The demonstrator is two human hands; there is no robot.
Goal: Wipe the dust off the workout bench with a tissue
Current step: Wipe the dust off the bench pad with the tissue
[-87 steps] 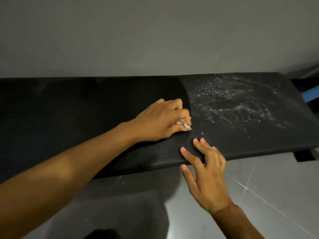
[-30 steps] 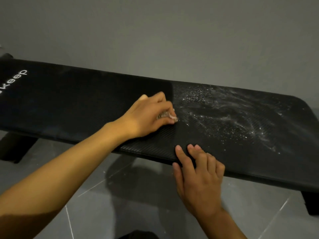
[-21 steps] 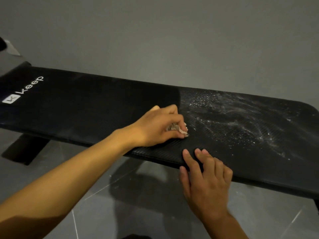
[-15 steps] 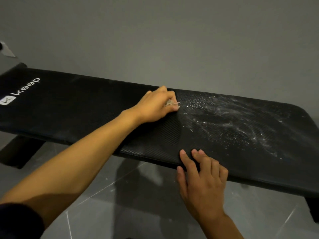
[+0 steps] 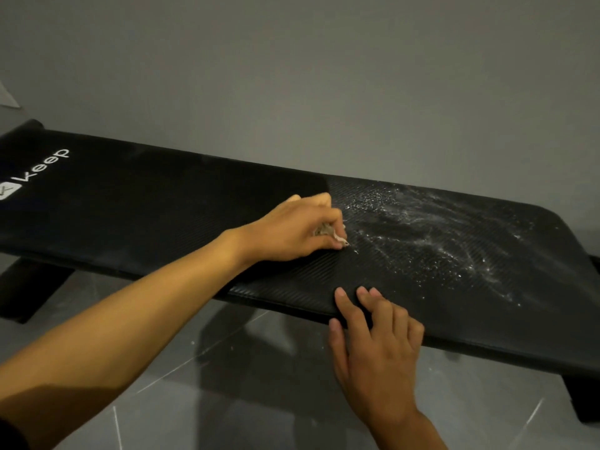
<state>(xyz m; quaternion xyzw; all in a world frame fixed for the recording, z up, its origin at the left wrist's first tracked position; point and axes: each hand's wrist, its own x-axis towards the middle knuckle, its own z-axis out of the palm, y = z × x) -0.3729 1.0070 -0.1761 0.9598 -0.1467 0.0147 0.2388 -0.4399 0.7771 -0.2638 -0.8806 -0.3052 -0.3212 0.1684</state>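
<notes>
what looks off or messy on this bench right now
White dust is smeared and speckled across the right part of the black bench, while the left part looks clean. The tissue in the left hand looks crumpled and greyed. Nothing seems damaged.

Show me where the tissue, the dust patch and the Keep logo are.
tissue [image 5: 327,232], head view, crumpled wad pinched by the left hand [image 5: 289,232].
dust patch [image 5: 431,241], head view, middle of the white specks.
Keep logo [image 5: 45,168], head view, white lettering at the left end of the bench [image 5: 162,203].
</notes>
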